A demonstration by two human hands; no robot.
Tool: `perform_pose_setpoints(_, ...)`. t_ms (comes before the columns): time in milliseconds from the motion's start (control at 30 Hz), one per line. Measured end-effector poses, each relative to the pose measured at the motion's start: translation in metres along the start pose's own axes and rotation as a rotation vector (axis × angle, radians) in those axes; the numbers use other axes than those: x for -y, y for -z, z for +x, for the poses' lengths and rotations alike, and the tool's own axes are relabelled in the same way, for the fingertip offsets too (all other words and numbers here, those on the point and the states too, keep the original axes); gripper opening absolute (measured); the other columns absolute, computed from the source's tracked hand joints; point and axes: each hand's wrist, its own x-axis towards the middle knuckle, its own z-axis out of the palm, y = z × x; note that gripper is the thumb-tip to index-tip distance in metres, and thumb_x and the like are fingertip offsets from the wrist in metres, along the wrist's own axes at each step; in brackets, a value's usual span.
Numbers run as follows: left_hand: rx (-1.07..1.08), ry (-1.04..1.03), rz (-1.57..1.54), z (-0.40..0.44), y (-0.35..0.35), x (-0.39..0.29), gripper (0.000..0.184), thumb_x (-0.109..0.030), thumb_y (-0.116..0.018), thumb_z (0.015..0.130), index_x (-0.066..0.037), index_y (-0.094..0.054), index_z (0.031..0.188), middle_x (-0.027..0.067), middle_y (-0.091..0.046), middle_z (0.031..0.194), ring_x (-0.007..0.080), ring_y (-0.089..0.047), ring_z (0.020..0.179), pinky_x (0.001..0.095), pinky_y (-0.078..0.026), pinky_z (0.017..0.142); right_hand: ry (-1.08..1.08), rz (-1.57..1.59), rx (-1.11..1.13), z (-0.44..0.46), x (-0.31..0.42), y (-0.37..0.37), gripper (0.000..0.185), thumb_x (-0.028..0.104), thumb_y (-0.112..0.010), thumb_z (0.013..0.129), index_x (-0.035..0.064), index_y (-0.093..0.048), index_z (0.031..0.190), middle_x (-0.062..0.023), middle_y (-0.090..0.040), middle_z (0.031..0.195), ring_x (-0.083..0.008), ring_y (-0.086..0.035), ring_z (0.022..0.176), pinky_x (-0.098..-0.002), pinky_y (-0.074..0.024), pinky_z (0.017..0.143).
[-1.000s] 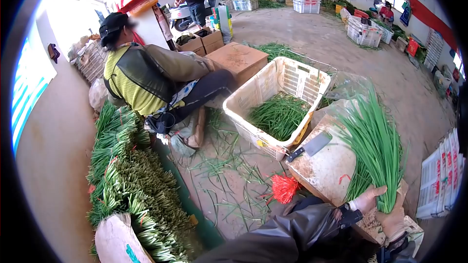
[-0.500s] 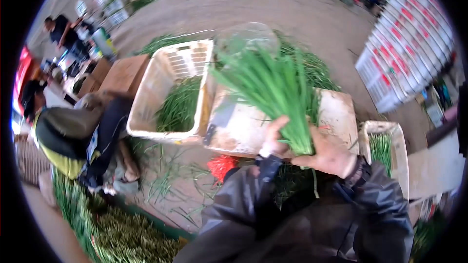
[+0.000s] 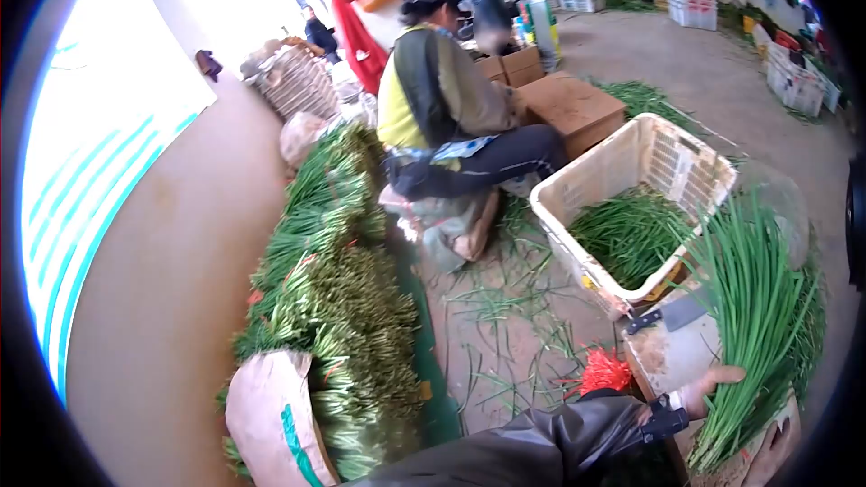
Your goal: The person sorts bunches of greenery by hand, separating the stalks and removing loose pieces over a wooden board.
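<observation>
A loose bunch of long green chives (image 3: 753, 307) stands tilted over a pale, stained board at the lower right. My left hand (image 3: 708, 390) is closed around the near side of the bunch, with the thumb along the stalks. Low at the right edge, what shows of my right hand (image 3: 771, 453) lies beside the stalk ends, and its grip is unclear. On the board, left of the bunch, lies a cleaver (image 3: 683, 310) with a dark handle. Red plastic ties (image 3: 605, 372) sit in a tuft just left of the board.
A white plastic crate (image 3: 577, 182) holding loose chives stands beyond the board. Further left, a person (image 3: 451, 108) sits by a cardboard box (image 3: 573, 106). Stacked bundles (image 3: 356, 334) line the wall, a sack (image 3: 275, 415) at their near end. Cut leaves litter the floor.
My view has swung left, bringing the stacked bundles and wall into sight. The chives, earlier between both hands, now appear at the right, more upright, with leaves hanging more spread.
</observation>
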Motion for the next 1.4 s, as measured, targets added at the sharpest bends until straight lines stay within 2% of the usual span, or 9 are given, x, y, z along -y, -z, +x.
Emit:
perform_pose_setpoints(67, -0.016, -0.012, 0.045, -0.003, 0.011, -0.008, 0.064, -0.013, -0.089, 0.074, -0.010, -0.068, 0.135, 0.0181, -0.063, 0.145, 0.0323, -0.053, 0.139, 0.0466, -0.039, 0.118, 0.161, -0.123, -0.097, -0.006, -0.011, -0.017, 0.059, 0.041, -0.079, 0.090, 0.0033, -0.067, 0.134, -0.0214, -0.070, 0.130, -0.0383, -0.065, 0.122, -0.0461, -0.0488, 0.109)
perform_pose_setpoints(300, -0.091, -0.028, 0.107, 0.002, 0.025, -0.020, 0.066, -0.013, -0.088, 0.072, -0.007, -0.069, 0.134, 0.0182, -0.063, 0.144, 0.0337, -0.054, 0.138, 0.0473, -0.039, 0.118, -0.701, 0.139, 0.440, -0.061, -0.056, -0.123, 0.073, 0.064, -0.052, 0.102, 0.0096, -0.055, 0.150, -0.0212, -0.074, 0.118, -0.0410, -0.066, 0.113, -0.0520, -0.0513, 0.096)
perform_pose_setpoints(367, -0.046, 0.044, 0.182, -0.002, 0.033, -0.030, 0.067, -0.015, -0.089, 0.072, -0.006, -0.068, 0.135, 0.0186, -0.064, 0.144, 0.0339, -0.055, 0.137, 0.0483, -0.040, 0.118, -0.733, 0.039, 0.576, -0.056, -0.055, -0.129, 0.089, 0.076, -0.045, 0.099, 0.0129, -0.041, 0.162, -0.0271, -0.066, 0.135, -0.0411, -0.067, 0.114, -0.0528, -0.0508, 0.097)
perform_pose_setpoints(700, -0.037, -0.012, 0.158, -0.005, 0.013, 0.004, 0.062, -0.022, -0.088, 0.078, -0.004, -0.069, 0.134, 0.0193, -0.067, 0.140, 0.0348, -0.059, 0.135, 0.0482, -0.043, 0.117, -0.292, 0.401, 0.465, 0.003, 0.039, -0.233, 0.082, 0.059, -0.055, 0.097, 0.0054, -0.041, 0.159, -0.0256, -0.064, 0.138, -0.0402, -0.065, 0.119, -0.0485, -0.0519, 0.099)
perform_pose_setpoints(800, -0.181, 0.597, -0.499, 0.009, -0.007, -0.027, 0.062, -0.028, -0.089, 0.082, -0.005, -0.069, 0.135, 0.0205, -0.066, 0.141, 0.0350, -0.059, 0.135, 0.0493, -0.042, 0.117, -0.276, 0.431, 0.439, 0.009, 0.049, -0.250, 0.081, 0.053, -0.059, 0.097, 0.0032, -0.041, 0.158, -0.0252, -0.063, 0.139, -0.0400, -0.064, 0.121, -0.0472, -0.0522, 0.100)
perform_pose_setpoints(900, 0.111, 0.068, 0.149, -0.001, 0.013, -0.027, 0.059, -0.037, -0.084, 0.090, -0.012, -0.068, 0.141, 0.0219, -0.065, 0.141, 0.0303, -0.060, 0.135, 0.0503, -0.042, 0.118, -0.274, 0.465, 0.417, 0.009, 0.050, -0.259, 0.079, 0.048, -0.062, 0.096, 0.0010, -0.041, 0.157, -0.0247, -0.063, 0.140, -0.0397, -0.063, 0.122, -0.0459, -0.0526, 0.100)
perform_pose_setpoints(1000, -0.557, 0.575, -0.697, 0.051, -0.022, -0.158, 0.058, -0.009, -0.080, 0.080, -0.001, -0.066, 0.136, 0.0069, -0.074, 0.123, 0.0200, -0.071, 0.107, 0.0383, -0.057, 0.096, -0.270, 0.508, 0.395, 0.011, 0.049, -0.269, 0.078, 0.043, -0.065, 0.096, -0.0013, -0.041, 0.156, -0.0243, -0.062, 0.141, -0.0394, -0.063, 0.124, -0.0446, -0.0529, 0.101)
perform_pose_setpoints(1233, -0.354, 0.856, -0.733, 0.047, -0.006, -0.173, 0.048, -0.021, -0.074, 0.088, 0.006, -0.068, 0.127, 0.0200, -0.073, 0.121, 0.0300, -0.075, 0.103, 0.0405, -0.061, 0.092, -0.393, 0.468, 0.269, -0.027, 0.007, -0.209, 0.077, 0.031, -0.073, 0.095, -0.0065, -0.041, 0.154, -0.0233, -0.061, 0.143, -0.0388, -0.061, 0.128, -0.0416, -0.0536, 0.103)
perform_pose_setpoints(1400, -0.320, 0.816, -0.808, 0.048, -0.027, -0.144, 0.055, -0.020, -0.073, 0.089, 0.005, -0.061, 0.135, 0.0197, -0.074, 0.119, 0.0323, -0.074, 0.103, 0.0448, -0.061, 0.093, -0.522, 0.657, 0.080, -0.054, -0.041, -0.166, 0.070, 0.044, -0.073, 0.099, 0.0022, -0.050, 0.150, -0.0166, -0.073, 0.111, -0.0280, -0.069, 0.104, -0.0406, -0.0543, 0.092)
